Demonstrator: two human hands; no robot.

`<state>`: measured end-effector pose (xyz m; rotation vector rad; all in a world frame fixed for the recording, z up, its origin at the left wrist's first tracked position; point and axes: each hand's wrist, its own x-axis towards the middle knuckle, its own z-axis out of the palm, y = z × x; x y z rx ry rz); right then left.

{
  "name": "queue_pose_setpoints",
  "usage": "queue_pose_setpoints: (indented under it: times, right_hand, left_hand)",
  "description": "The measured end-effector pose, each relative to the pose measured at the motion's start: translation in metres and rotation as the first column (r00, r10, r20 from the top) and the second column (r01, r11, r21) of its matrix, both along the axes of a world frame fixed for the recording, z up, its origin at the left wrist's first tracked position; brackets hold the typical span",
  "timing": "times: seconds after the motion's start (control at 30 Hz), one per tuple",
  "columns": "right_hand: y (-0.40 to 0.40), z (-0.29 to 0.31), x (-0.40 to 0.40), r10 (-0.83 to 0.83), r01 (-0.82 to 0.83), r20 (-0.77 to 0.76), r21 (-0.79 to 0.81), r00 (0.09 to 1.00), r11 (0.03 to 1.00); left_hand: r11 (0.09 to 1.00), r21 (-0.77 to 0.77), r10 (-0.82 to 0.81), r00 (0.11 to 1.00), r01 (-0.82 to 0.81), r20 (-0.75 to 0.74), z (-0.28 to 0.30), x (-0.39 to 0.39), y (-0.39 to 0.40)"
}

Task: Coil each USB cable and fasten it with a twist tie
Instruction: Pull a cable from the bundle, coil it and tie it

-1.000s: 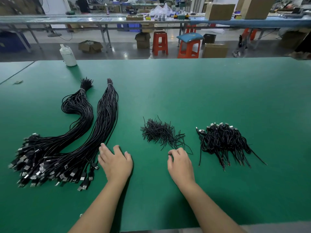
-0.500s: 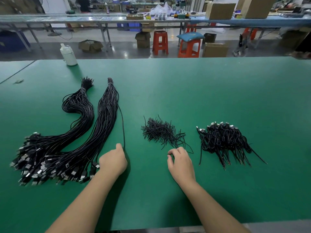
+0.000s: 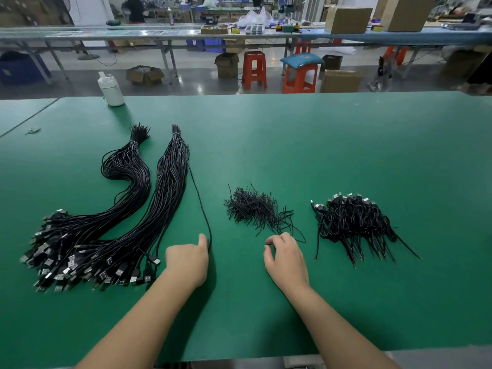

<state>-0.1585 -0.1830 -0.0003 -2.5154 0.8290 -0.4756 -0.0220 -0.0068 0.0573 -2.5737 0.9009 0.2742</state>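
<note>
Step in hand is supply pickup: left hand point(image 3: 187, 262) fingers curled around one USB cable point(image 3: 200, 206) drawn just beside its bundle point(image 3: 159, 209), right hand point(image 3: 286, 255) fingertips loosely pinched at the twist ties point(image 3: 253, 209) just beyond them; coiling should follow.

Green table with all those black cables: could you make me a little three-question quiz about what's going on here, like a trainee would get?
1. True or false: the left hand is closed around a single cable drawn out from the long bundles.
2. Which pile do the right hand fingers touch? A) twist ties B) coiled cables C) white bottle
3. Fill in: the coiled cables lie to the ____ of the twist ties.

Key: 1 true; 2 A; 3 right
</note>
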Motion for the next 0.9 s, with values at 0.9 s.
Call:
queue_pose_setpoints:
  times: [0.9]
  right_hand:
    - [0.000,-0.001,-0.001,0.021,-0.021,0.003,-0.009,1.000,1.000]
  left_hand:
    - [0.658,-0.729,-0.171,0.905,-0.190,-0.390,-0.010,0.013,-0.030]
